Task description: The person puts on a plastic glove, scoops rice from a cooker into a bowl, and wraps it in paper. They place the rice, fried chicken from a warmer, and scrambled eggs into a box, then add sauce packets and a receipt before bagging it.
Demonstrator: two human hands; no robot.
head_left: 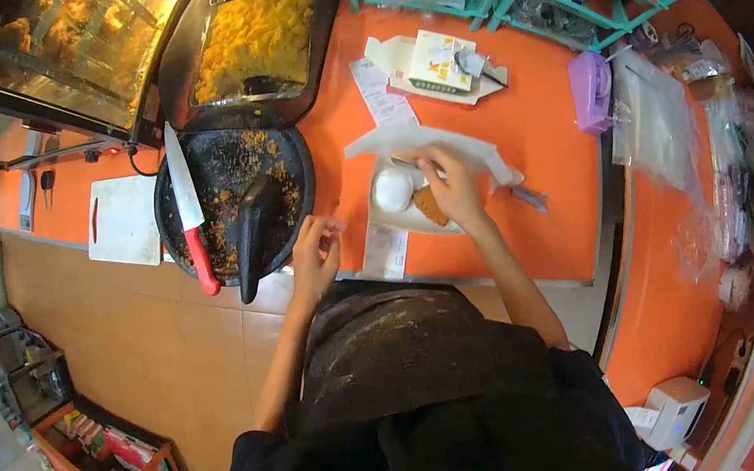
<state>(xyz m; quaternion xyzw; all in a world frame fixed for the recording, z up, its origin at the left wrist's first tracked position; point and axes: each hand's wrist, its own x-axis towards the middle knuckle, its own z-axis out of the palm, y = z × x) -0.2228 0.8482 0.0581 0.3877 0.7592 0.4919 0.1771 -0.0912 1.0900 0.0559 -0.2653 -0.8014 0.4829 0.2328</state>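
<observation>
Head view. Your right hand [450, 185] is out over the orange counter [544, 158], resting on a white paper sheet [411, 138] spread in front of you. Its fingers are bent down onto the sheet, touching a brown fried piece [430, 208]. Whether they grip the piece or only press on it cannot be told. A white rice ball [392, 190] sits on the same sheet, just beside the fried piece and to the left of your hand.

Your left hand [315, 251] is raised near the counter's front edge, apart from the sheet, with fingertips drawn together in a pinch. What, if anything, lies between them is too small to tell. It hovers just beside the rim of a round black mortar [231, 165] strewn with crumbs. A black pestle [256, 228] lies tilted in the mortar, and a red-handled knife [188, 207] lies across its left side.

Beyond the mortar stands a tray of yellow crumbs [258, 31]. A white cutting board [123, 221] lies to the mortar's left, and a purple box [590, 90] sits well to the right of the sheet.
</observation>
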